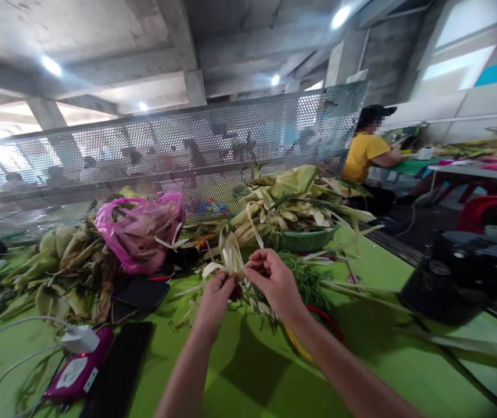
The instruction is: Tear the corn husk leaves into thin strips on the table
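Observation:
Both of my hands meet above the green table (pixel 248 371), in the middle of the view. A bundle of pale corn husk strips (pixel 230 252) stands up from the fingers of my left hand (pixel 219 293), which is closed around its lower end. My right hand (pixel 270 278) pinches a thin strip at the right side of the same bundle. The fingertips partly hide where the strips come together. Just behind and right of my right hand lie green strands (pixel 313 278). A red and yellow ring (pixel 294 342) lies partly under my right forearm.
A green basket (pixel 307 239) heaped with husks (pixel 292 197) stands behind my hands. To the left are a pink plastic bag (pixel 139 232), more husks (pixel 65 261), a purple power strip (pixel 78 371) and a black phone (pixel 120 368). A black pot-like container (pixel 440 278) stands right. One person (pixel 364 154) sits beyond.

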### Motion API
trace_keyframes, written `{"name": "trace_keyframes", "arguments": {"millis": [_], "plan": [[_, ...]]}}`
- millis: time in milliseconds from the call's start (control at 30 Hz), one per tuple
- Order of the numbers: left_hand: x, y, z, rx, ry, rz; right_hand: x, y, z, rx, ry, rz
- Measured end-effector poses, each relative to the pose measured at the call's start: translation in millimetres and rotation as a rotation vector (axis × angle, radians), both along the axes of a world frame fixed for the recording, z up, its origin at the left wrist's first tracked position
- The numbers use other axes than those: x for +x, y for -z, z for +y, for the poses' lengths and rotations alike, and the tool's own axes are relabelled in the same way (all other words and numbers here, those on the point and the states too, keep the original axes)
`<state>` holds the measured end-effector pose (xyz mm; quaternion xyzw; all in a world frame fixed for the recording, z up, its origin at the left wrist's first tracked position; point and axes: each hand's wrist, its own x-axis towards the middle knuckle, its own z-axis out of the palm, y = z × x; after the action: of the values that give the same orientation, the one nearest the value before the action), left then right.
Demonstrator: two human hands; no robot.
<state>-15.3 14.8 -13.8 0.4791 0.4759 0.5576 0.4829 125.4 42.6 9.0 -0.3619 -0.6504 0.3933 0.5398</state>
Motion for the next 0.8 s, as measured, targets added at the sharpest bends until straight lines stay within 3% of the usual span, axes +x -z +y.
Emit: {"name": "trace_keyframes", "arguments": {"millis": [167,300,367,500,600,700,800], "plan": [[-3.7,0.1,-2.3,0.008,-0.008,-0.093,-2.8,10.3,6.8,-0.097,0.022,-0.122],[-5.8,0.9,-2.0,0.003,-0.032,-0.068,-4.8,17.6,12.3,-0.223,-0.069,-0.027],[-6.2,1.2,-1.4,-0.006,-0.017,-0.041,-4.4,16.0,11.5,-0.178,-0.092,-0.011],[-6.8,2.1,0.3,-0.070,0.001,0.000,-2.5,7.4,4.8,0.119,-0.023,-0.086],[-7.6,3.4,1.6,-0.053,0.026,0.162,-1.6,5.0,0.9,0.281,-0.076,-0.202],[-7.1,4.3,2.0,0.020,0.023,0.353,-1.6,8.7,1.7,0.292,-0.114,-0.282],[-5.1,3.0,0.1,0.074,0.008,0.550,-2.0,13.3,5.3,0.172,-0.131,-0.271]]}}
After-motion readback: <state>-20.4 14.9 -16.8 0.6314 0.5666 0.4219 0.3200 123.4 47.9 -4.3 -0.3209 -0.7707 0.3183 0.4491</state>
